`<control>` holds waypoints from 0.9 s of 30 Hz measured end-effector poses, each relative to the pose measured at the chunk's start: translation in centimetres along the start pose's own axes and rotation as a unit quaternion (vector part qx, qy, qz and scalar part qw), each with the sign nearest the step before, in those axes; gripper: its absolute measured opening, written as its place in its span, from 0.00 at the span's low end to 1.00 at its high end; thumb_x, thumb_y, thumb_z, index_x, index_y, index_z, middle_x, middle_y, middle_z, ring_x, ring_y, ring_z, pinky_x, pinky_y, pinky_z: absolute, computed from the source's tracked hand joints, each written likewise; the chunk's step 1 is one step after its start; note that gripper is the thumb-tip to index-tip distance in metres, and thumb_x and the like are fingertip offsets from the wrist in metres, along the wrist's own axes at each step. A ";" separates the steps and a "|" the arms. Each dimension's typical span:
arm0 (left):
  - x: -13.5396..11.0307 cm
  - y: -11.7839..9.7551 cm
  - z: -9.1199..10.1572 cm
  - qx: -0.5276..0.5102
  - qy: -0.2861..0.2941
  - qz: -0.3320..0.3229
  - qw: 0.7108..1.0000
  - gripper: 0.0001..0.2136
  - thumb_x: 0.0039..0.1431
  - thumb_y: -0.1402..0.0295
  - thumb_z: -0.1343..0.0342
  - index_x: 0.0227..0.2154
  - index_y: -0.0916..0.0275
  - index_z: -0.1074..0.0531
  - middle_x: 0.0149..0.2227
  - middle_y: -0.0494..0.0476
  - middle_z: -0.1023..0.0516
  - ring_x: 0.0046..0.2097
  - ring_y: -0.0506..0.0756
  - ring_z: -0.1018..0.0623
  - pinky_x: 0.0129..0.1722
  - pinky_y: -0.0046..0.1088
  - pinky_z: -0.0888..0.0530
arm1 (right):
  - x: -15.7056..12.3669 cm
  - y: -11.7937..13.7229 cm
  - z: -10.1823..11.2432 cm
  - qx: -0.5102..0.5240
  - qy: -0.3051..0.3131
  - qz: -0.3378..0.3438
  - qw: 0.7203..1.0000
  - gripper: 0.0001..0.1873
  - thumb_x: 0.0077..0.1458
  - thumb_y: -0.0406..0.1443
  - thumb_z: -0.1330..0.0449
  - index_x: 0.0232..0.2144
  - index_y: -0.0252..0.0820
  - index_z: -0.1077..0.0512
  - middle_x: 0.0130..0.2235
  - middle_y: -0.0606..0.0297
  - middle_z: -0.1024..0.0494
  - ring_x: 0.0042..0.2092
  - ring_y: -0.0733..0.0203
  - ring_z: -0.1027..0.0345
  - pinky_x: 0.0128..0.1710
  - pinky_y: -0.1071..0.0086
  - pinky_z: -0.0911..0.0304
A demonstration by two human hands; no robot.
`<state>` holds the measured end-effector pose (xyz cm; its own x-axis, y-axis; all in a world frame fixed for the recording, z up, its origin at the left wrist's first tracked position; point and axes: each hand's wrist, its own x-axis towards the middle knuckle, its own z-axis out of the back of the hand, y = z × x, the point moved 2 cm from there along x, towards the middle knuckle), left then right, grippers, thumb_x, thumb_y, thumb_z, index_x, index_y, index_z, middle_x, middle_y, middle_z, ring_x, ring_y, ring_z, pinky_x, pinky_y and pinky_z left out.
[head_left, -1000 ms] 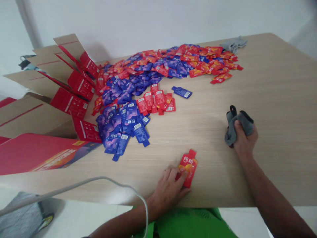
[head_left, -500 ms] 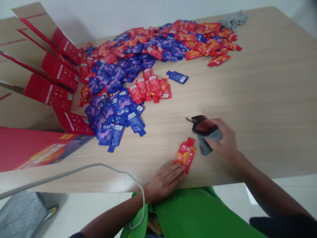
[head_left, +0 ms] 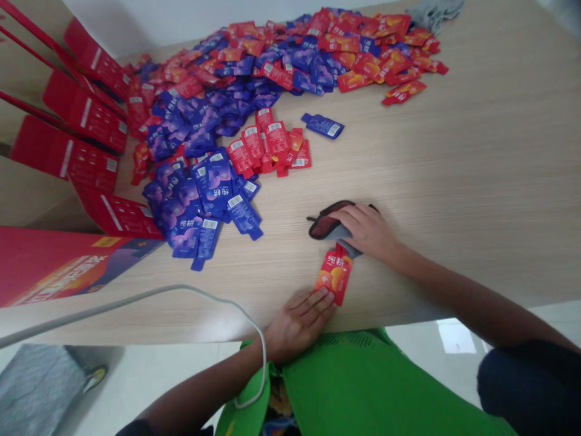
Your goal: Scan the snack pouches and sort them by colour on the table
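Table: it holds all your things, and its near edge [head_left: 454,290] is right by your tummy.
Red boxes: they stand on your left, and the front box [head_left: 59,266] is nearest you.
Big heap: red and blue packets [head_left: 290,66] lie all mixed up along the far side.
Blue pile: blue packets [head_left: 190,206] lie by the boxes, some on top of each other.
Small red pile: red packets [head_left: 272,145] sit just beside the blue ones.
Right hand: your right hand [head_left: 365,233] bends over the cloth, and your grip has hold of it.
Left hand: your left hand [head_left: 302,321] lies flat, with straight fingers on the packet's bottom end, not curled round it.
Cloth: the grey cloth [head_left: 338,232] shows a dark red patch and black edges.
Orange-red packet: this packet [head_left: 334,275] lies face up near the edge, between your hands.
What just changed: the cloth comes over from the right to the packet's top, so both hands now work at one packet.
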<state>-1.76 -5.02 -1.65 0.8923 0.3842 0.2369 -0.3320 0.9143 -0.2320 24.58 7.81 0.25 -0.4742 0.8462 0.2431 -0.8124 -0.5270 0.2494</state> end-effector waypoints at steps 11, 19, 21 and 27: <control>-0.6 -0.8 -1.3 -0.020 0.040 0.055 0.998 0.15 0.73 0.74 0.49 0.58 0.63 0.26 0.47 0.63 0.17 0.49 0.58 0.16 0.53 0.39 0.19 | -5.7 9.2 -2.0 0.103 0.084 0.122 0.984 0.18 0.65 0.39 0.41 0.54 0.42 0.27 0.48 0.56 0.19 0.46 0.50 0.29 0.50 0.55 0.34; 0.0 -0.7 -0.5 -0.008 0.013 0.032 0.999 0.19 0.76 0.75 0.56 0.65 0.69 0.33 0.67 0.65 0.29 0.69 0.59 0.30 0.66 0.42 0.28 | -0.5 0.1 -0.4 0.005 0.033 -0.003 0.999 0.25 0.59 0.36 0.36 0.58 0.42 0.30 0.54 0.51 0.22 0.53 0.42 0.30 0.54 0.51 0.34; 0.0 -0.7 -0.6 -0.006 0.011 0.035 0.999 0.19 0.76 0.74 0.56 0.65 0.68 0.33 0.67 0.63 0.29 0.69 0.60 0.30 0.67 0.42 0.28 | -0.3 -0.4 1.2 0.008 -0.036 -0.037 0.999 0.26 0.59 0.37 0.38 0.60 0.42 0.32 0.55 0.50 0.23 0.54 0.40 0.30 0.54 0.50 0.34; -0.1 -0.8 -0.8 -0.023 0.028 0.075 0.996 0.15 0.75 0.74 0.53 0.58 0.64 0.26 0.50 0.62 0.17 0.53 0.59 0.18 0.55 0.40 0.21 | -4.7 6.8 1.3 0.121 -0.025 0.078 0.989 0.23 0.65 0.43 0.45 0.59 0.43 0.31 0.52 0.53 0.21 0.51 0.46 0.29 0.53 0.53 0.34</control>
<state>-1.31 -5.92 -2.28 0.8496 0.5078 0.1427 -0.4507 0.8395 -0.3035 21.71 0.16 2.01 -0.5659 0.7510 0.3402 -0.6226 -0.6597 0.4209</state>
